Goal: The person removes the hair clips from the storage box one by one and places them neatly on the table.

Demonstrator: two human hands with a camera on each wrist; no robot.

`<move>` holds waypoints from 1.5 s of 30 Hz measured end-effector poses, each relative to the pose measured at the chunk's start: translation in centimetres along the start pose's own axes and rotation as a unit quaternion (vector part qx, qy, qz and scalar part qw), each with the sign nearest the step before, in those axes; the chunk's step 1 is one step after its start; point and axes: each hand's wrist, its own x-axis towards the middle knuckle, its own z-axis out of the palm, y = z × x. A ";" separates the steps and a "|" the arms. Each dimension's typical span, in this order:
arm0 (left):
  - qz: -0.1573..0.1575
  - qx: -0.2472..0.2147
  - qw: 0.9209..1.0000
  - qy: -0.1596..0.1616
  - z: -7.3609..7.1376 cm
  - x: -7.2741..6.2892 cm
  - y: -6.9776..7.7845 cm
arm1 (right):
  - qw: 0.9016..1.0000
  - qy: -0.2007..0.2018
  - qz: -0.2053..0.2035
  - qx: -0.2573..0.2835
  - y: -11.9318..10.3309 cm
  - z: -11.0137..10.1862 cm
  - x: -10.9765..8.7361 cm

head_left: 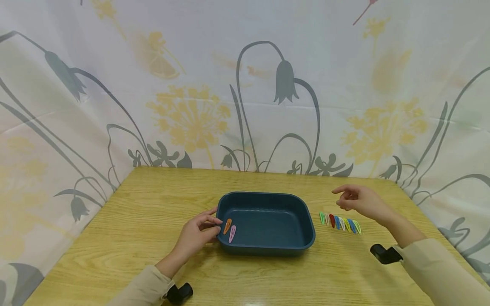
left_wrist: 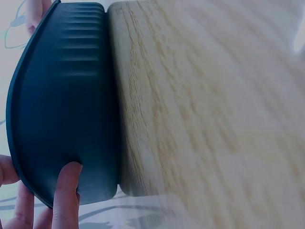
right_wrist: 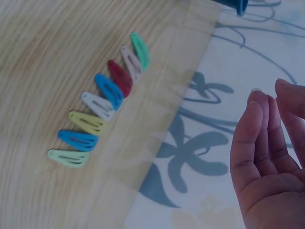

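Observation:
A dark blue rectangular basin stands on the table. My left hand grips its left rim, and in the left wrist view the thumb presses the outer wall. Inside the basin, near that hand, lie an orange hair clip and a pink-purple hair clip. To the basin's right is a slanting row of several snap hair clips, among them a dark red clip, a yellow clip and a pale green clip. Above this row hovers my right hand, fingers loosely bent and holding nothing.
The wood-grain table reaches back to a flower-printed cloth, which also hangs at both sides. A black wrist device sits at the left cuff, and another black device at the right cuff.

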 end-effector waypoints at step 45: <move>0.002 0.004 1.000 0.003 0.1 0.0 0.1 | 0.993 -0.060 -0.064 0.082 -6.5 6.3 6.5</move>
